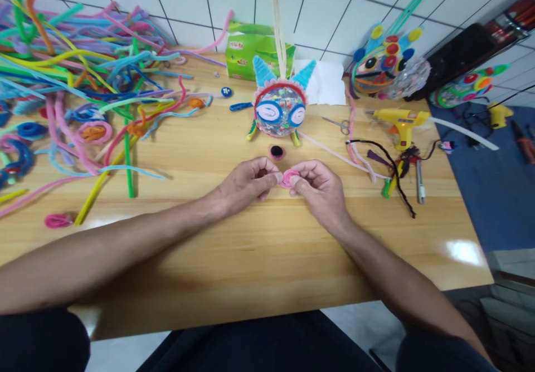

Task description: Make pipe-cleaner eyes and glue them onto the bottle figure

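Note:
A pink coil of pipe cleaner [288,178] is pinched between my two hands above the table's middle. My left hand [254,178] grips its left edge with thumb and forefinger. On its right side, the thumb and fingers of my right hand [320,188] press it. Just beyond my hands lies a small coil with a black centre and pink rim [276,152]. Behind that stands a round animal-like ornament [281,110] with blue ears, blue-rimmed white spiral eyes and yellow-green feet; pale cords rise from its top.
Many coloured pipe cleaners [104,60] are heaped at the left. A green tissue pack [246,49] stands by the tiled wall. At right are small scissors [343,127], a yellow glue gun [402,124], a utility knife [420,182] and another decorated ornament [378,68].

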The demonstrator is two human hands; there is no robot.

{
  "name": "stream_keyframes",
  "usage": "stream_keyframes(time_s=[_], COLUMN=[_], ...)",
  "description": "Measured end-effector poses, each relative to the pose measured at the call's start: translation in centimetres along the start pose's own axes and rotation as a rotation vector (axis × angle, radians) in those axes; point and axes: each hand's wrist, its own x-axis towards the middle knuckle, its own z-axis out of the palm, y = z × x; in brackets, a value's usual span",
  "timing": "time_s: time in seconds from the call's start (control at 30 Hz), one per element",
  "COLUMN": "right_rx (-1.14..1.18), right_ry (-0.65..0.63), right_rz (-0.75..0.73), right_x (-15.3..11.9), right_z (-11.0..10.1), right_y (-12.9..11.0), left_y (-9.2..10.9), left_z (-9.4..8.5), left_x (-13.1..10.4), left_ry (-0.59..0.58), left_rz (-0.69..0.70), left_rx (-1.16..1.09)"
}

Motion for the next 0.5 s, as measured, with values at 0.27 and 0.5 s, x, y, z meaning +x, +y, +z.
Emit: stream_keyframes(time_s=[0.27, 0.5], right_rx=[0.015, -0.003], right_ry=[0.027, -0.045], right_rz=[-0.007, -0.034], right_x=[-0.1, -0.5], right_z=[0.1, 0.2], right_y=[0.2, 0.0], left_y=[-0.1, 0.9], left_z=[0.5, 0.0], left_x=[-0.1, 0.0], left_ry=[0.042, -0.017], left_rz=[0.050, 0.045], left_rx=[-0.086, -0.019])
